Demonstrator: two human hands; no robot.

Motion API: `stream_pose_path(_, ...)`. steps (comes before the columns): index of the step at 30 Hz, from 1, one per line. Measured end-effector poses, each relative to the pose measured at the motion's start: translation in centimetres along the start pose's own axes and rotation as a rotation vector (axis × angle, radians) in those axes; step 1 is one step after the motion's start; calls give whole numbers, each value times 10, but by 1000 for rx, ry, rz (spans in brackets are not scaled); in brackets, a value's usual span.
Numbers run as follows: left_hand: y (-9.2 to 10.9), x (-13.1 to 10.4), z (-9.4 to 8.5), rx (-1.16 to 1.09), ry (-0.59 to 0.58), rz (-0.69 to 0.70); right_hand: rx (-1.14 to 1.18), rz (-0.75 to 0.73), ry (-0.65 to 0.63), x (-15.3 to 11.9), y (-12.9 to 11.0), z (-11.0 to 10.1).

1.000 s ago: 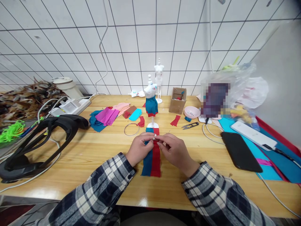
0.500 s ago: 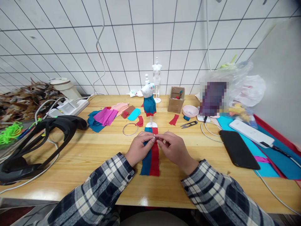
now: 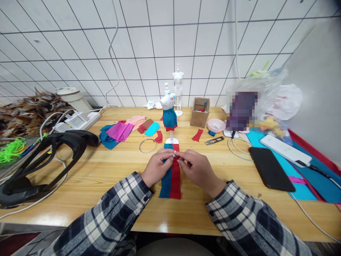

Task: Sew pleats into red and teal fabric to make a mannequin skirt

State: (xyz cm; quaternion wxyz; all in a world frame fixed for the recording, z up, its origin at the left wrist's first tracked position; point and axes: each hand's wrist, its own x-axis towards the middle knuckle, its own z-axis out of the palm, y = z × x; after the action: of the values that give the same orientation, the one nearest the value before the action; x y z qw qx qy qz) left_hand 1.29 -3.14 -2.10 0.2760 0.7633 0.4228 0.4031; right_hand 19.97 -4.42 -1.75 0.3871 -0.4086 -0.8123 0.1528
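Note:
Above a blue-and-red strip of cloth (image 3: 172, 185) on the table, my two hands meet fingertip to fingertip. My left hand (image 3: 157, 166) is closed in a pinch on a tiny whitish piece (image 3: 174, 154), too small to name. Closed as well, my right hand (image 3: 196, 169) has thumb and forefinger at that same piece; whether it grips it or something else is hidden. Just beyond the strip stands a small white dress form (image 3: 167, 103) wearing a blue skirt (image 3: 169, 119) with a red hem.
Fabric scraps (image 3: 119, 131) and a metal ring (image 3: 148, 145) lie to the left, near a black headset frame (image 3: 74, 160). Rightward are thread snips (image 3: 215, 140), a pink bowl (image 3: 216, 125), a cardboard box (image 3: 200, 113) and a black phone (image 3: 271, 169). Another dress form (image 3: 178, 85) stands behind.
The fingertips have shifted very slightly around the small whitish piece, which shows a little more now. Everything else looks the same.

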Motion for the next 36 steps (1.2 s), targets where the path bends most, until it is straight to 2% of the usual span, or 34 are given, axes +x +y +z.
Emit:
stream_pose_path(11,1,-3,6,66,-38,14,-177,-36,95,-2,-4,-2)
stream_pose_path(15,1,-3,5,56,-41,-17,-198,-34,86,-2,-5,1)
stream_pose_path(20,4,-3,5,67,-58,17,-162,16,57,-1,-3,4)
stream_pose_path(25,3,-1,3,95,-51,41,31,158,119,4,0,6)
stream_pose_path(27,1,1,-1,86,-47,56,205,275,139,9,2,6)
stream_pose_path(30,-3,2,-6,100,-44,74,545,462,84,20,8,2)
stream_pose_path(32,-5,2,-9,114,-38,78,684,538,77,33,14,-6)
stream_pose_path(36,-6,2,-12,125,-23,92,603,527,250,71,35,-29)
